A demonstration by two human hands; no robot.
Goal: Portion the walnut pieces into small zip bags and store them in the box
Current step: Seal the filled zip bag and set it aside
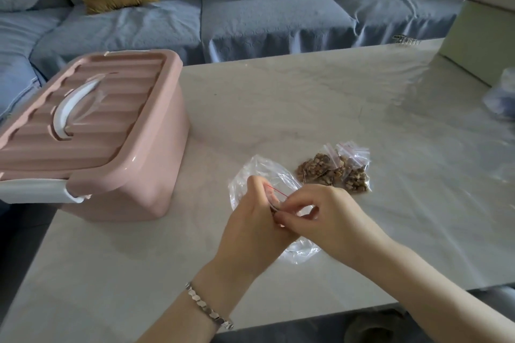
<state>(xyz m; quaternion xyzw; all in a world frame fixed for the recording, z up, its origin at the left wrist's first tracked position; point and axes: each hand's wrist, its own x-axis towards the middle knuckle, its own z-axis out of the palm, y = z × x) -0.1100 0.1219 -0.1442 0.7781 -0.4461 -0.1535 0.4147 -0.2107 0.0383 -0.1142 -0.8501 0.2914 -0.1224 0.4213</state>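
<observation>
Though box (133, 184) lidded (walnut-filled bags (334, 171) outside), left hand (250, 225) and right hand (328, 217) pinching zip bag (274, 193).

Soft daylight sheens the pale table (306, 97), glaring at right; wide-angle bend warps the sofa (250, 22); edges blur, shadows faint.

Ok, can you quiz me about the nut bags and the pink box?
1. True or false: the lid is on the box.
2. Where do the filled bags lie? A in the box, B on the table, C on the lid.
3. What do the left hand and right hand pinch?
Key: 1 true; 2 B; 3 a zip bag.
</observation>
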